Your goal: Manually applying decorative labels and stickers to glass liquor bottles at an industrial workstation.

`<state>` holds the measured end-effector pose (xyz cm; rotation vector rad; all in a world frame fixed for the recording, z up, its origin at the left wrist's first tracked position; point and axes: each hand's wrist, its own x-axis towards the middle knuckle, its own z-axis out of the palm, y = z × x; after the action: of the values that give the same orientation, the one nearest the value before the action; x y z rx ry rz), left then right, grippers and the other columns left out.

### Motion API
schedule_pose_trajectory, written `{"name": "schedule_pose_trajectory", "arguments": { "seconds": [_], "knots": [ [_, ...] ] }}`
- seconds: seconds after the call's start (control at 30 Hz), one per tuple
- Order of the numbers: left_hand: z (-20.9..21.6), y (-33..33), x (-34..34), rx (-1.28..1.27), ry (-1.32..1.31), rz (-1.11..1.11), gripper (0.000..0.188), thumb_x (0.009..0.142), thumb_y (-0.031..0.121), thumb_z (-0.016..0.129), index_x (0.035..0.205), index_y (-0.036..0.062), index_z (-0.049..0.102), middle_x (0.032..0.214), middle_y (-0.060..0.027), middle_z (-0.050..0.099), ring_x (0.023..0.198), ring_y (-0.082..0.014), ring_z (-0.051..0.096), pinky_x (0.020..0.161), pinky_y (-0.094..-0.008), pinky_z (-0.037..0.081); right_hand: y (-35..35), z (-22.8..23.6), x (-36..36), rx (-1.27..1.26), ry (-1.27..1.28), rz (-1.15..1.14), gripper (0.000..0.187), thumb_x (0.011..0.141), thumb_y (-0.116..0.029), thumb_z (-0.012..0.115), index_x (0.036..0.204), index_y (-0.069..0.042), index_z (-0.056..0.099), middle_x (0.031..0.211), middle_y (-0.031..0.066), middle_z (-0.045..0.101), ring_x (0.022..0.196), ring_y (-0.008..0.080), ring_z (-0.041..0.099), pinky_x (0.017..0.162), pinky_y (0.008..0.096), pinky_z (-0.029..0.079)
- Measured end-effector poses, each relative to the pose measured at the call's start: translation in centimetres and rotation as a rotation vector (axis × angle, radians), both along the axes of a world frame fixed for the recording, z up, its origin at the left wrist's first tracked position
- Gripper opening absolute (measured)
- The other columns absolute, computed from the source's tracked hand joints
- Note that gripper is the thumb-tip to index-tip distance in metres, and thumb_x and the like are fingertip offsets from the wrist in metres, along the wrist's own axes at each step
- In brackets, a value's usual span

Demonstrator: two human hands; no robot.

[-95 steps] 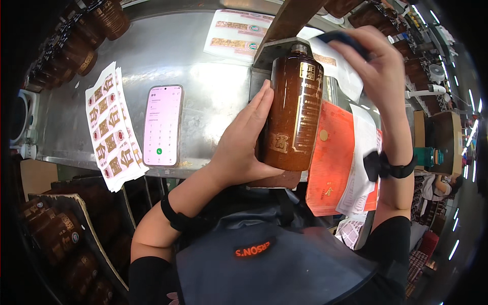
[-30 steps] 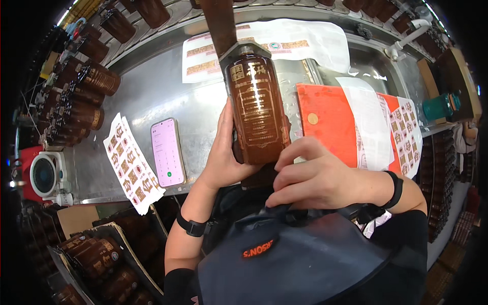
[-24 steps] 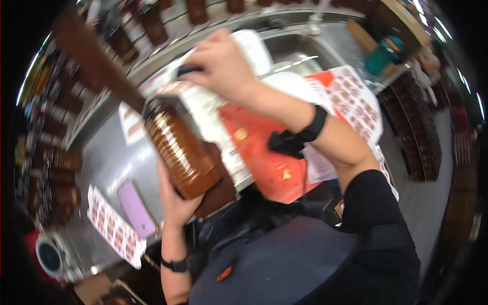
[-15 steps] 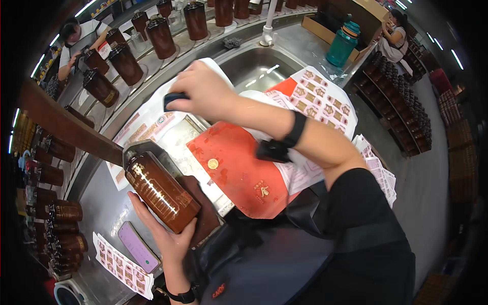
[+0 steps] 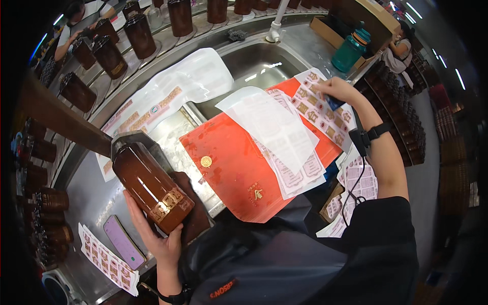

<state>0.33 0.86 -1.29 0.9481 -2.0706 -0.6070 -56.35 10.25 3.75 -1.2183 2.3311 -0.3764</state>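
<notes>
A brown glass bottle (image 5: 152, 185) lies tilted with its neck end in a dark angular holder (image 5: 134, 137). A gold label shows near its base. My left hand (image 5: 165, 244) supports the base end, fingers along the left side and thumb at the bottom. My right hand (image 5: 338, 90) is over a sheet of gold and pink labels (image 5: 330, 122), its fingertips at the upper part of the sheet. A small dark blue flat piece (image 5: 334, 103) is tucked in that hand. Under the sheet is a red folder (image 5: 229, 157), with white backing paper (image 5: 269, 127) also on it.
A sink (image 5: 259, 66) lies beyond the folder, with a teal water bottle (image 5: 349, 51) to its right. At left are a phone (image 5: 124, 243) and more label sheets (image 5: 108, 260). Brown bottles (image 5: 140, 35) stand along a line at the back. Two other people are farther off.
My right hand has gone from above the bottle over to the label sheet at the right. The brown bottle has turned, bringing its gold label into sight.
</notes>
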Motion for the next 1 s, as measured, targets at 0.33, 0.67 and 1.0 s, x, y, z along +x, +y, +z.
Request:
{"name": "schedule_pose_trajectory", "arguments": {
  "seconds": [0.33, 0.67, 1.0],
  "knots": [
    [1.4, 0.7, -1.5, -0.067, -0.159, 0.078, 0.107, 0.073, 0.027, 0.082, 0.154, 0.0023, 0.016, 0.16, -0.0215, 0.015, 0.147, -0.0391, 0.016, 0.119, -0.0457, 0.015, -3.8, -2.5, -2.5, 0.045, 0.037, 0.106, 0.038, 0.069, -0.027, 0.085, 0.09, -0.004, 0.063, 0.077, 0.0064, 0.067, 0.073, 0.0168, 0.064, 0.065, 0.03, 0.048],
    [1.1, 0.2, -1.0, -0.059, -0.143, 0.064, 0.105, 0.072, 0.029, 0.082, 0.153, 0.0027, 0.02, 0.158, -0.0236, 0.017, 0.145, -0.0408, 0.021, 0.117, -0.0469, 0.02, -7.5, -1.7, -5.5, 0.164, 0.073, 0.351, 0.052, 0.069, -0.026, 0.085, 0.114, -0.008, 0.068, 0.079, 0.0023, 0.061, 0.076, 0.014, 0.057, 0.069, 0.0286, 0.046],
    [0.5, -0.1, -0.4, -0.072, -0.125, 0.066, 0.106, 0.073, 0.035, 0.083, 0.152, 0.0028, 0.02, 0.156, -0.0281, 0.019, 0.143, -0.0436, 0.026, 0.114, -0.0482, 0.026, -15.6, -3.4, -4.5, -0.044, -0.096, 0.396, 0.022, 0.077, -0.022, 0.081, 0.077, -0.005, 0.068, 0.07, -0.002, 0.061, 0.065, 0.0084, 0.052, 0.062, 0.0269, 0.043]
  ]
}}
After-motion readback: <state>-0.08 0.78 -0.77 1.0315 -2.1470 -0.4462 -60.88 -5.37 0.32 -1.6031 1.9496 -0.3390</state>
